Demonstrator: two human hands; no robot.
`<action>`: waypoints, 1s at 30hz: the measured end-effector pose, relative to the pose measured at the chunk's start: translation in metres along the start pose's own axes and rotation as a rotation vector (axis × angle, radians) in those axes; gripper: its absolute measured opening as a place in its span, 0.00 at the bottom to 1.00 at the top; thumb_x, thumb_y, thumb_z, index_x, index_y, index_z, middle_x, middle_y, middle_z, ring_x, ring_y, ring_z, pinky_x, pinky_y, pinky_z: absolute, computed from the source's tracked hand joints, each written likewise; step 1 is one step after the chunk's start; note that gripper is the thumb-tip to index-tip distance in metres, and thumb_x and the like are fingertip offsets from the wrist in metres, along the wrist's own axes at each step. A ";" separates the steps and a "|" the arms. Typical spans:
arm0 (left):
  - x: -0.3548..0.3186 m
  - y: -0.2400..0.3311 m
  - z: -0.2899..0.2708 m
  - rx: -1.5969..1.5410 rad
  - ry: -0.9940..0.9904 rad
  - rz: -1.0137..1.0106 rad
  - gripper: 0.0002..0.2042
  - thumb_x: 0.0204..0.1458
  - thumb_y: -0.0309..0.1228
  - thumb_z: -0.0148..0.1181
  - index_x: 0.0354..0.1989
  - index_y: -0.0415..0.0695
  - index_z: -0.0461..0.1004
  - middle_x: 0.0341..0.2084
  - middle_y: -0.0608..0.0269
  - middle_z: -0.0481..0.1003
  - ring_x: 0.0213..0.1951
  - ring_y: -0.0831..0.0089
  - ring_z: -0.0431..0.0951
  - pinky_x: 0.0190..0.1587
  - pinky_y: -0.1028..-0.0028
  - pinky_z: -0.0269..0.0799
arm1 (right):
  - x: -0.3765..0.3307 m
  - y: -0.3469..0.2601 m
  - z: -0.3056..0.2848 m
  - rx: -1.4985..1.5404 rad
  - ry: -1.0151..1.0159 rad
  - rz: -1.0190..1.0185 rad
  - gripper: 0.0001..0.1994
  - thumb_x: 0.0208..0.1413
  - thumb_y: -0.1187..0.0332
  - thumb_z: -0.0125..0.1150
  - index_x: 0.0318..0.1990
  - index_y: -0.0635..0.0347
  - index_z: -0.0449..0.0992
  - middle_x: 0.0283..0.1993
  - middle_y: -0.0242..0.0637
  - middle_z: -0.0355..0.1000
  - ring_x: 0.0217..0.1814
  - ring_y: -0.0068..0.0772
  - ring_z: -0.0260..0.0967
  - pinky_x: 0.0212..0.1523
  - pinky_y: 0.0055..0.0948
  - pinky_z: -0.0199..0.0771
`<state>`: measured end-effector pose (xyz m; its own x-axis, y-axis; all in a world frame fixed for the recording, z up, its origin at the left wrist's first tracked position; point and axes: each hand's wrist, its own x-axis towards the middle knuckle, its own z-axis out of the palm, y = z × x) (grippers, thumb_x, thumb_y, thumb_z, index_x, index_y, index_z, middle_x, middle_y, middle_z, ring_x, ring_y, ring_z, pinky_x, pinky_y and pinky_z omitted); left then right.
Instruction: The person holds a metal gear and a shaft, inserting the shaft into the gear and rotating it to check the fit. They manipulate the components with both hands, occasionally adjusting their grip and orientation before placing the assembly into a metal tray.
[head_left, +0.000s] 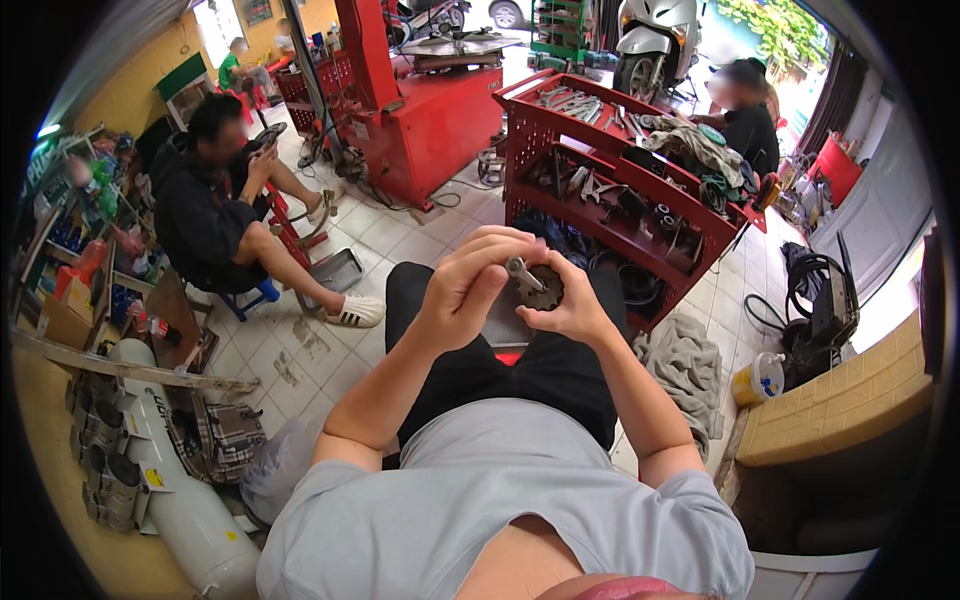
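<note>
The person sits with both hands raised over the lap; the left hand (468, 283) is closed around a small metal tool (522, 271), its grey tip laid across a dark toothed gear (541, 289); the right hand (571, 307) cups and grips that gear from below and from its outer side, so the part sits between the two hands, above the black trousers (500, 375).

The likeliest trouble is a slip; the tool bears on a greasy-looking toothed edge close to the right thumb, and a sudden give could drive the tip into the fingers; the gear could also drop, since no worktop lies under the hands, only the knees and the tiled floor (330, 350).

Beyond the hands stands a red tool cart (560, 135) with spanners and rags; to their right a grey cloth (690, 365) lies on the floor near a yellow tub (757, 380); to their left another person sits on a low stool, and a white cylinder (185, 500) lies lower left; a scooter (655, 40) stands far ahead.
</note>
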<state>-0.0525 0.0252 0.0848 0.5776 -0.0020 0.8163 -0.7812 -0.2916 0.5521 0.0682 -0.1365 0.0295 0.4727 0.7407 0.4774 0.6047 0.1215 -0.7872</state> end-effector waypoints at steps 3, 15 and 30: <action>-0.006 -0.011 -0.006 0.048 -0.026 0.099 0.23 0.60 0.43 0.56 0.52 0.34 0.71 0.42 0.50 0.77 0.51 0.60 0.73 0.56 0.62 0.66 | 0.001 -0.002 0.000 -0.015 -0.003 -0.019 0.27 0.35 0.72 0.71 0.47 0.64 0.69 0.41 0.38 0.71 0.42 0.26 0.70 0.47 0.26 0.72; -0.005 -0.009 -0.003 -0.034 -0.010 0.090 0.13 0.55 0.34 0.63 0.42 0.39 0.72 0.41 0.51 0.76 0.50 0.60 0.73 0.54 0.63 0.67 | 0.000 0.001 0.003 -0.016 -0.029 -0.032 0.27 0.35 0.72 0.71 0.47 0.64 0.69 0.41 0.39 0.71 0.41 0.28 0.71 0.46 0.27 0.72; -0.008 -0.012 0.007 -0.105 0.139 0.146 0.12 0.58 0.33 0.59 0.42 0.34 0.76 0.39 0.54 0.78 0.50 0.61 0.74 0.54 0.64 0.68 | 0.002 0.001 0.003 -0.002 -0.017 -0.050 0.27 0.35 0.72 0.71 0.46 0.65 0.69 0.41 0.38 0.72 0.42 0.27 0.71 0.47 0.26 0.72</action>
<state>-0.0463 0.0217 0.0703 0.4240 0.0972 0.9004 -0.8786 -0.1971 0.4350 0.0680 -0.1334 0.0284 0.4307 0.7452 0.5091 0.6282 0.1575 -0.7619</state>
